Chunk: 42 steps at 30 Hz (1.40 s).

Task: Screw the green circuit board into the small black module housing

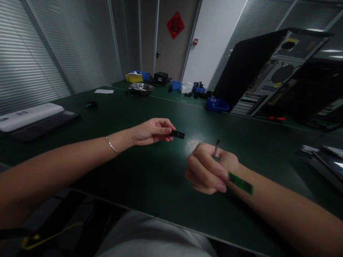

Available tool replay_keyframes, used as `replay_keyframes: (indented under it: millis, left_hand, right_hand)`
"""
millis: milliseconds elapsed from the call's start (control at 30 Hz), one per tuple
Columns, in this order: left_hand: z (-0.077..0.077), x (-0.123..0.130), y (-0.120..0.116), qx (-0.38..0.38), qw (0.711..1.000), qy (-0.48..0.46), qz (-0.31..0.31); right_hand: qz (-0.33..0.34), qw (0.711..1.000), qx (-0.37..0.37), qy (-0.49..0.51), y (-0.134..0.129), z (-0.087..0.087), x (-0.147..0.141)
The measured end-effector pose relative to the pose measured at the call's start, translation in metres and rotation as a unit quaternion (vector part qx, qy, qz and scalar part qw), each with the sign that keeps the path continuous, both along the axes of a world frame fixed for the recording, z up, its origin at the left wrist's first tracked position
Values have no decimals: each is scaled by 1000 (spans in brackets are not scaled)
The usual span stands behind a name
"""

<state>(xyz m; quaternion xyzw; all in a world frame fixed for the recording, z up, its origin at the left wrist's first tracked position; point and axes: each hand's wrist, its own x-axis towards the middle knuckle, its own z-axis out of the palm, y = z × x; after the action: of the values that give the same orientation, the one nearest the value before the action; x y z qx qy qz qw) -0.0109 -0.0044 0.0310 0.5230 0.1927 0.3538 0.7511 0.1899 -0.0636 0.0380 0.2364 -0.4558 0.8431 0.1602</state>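
Over the middle of the green table, my left hand point(157, 131) pinches one end of a small black flat strip point(178, 134) with tiny light marks. To its right, my right hand point(209, 167) is closed, with a narrow green circuit board point(241, 183) sticking out past the fingertips toward the wrist. A thin metal tool tip point(217, 145) pokes up from the same hand. The fingers hide the rest of this tool, so its kind is unclear. The two hands are apart, and their parts do not touch.
A tilted-looking computer tower point(262, 75) stands at the back right beside a blue bin point(217, 105). A metal bowl point(141, 88) and yellow bin point(134, 77) are at the far end. A mouse point(92, 104) and keyboard point(45, 125) lie left on the table point(128, 171).
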Motion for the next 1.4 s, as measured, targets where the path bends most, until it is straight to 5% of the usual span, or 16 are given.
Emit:
replay_keyframes:
  millis: [167,333,467,933,1400]
  left_hand:
    - [1,1,1,-4,1000,-19,19]
    - [1,1,2,-16,998,-34,51]
    - [1,2,2,-14,996,-32,79]
    - [-3,6,-1,33,993,52,105]
    - [-9,5,9,97,972,104,186]
  right_hand:
    - [-125,983,-8,-135,5,13,9]
    - [-407,888,-45,-207,16,22,10]
    - [-511,829,-21,-228,26,10,8]
    - [-620,694,123,-345,30,-8,4]
    - [-610,686,74,-389,36,-21,-1]
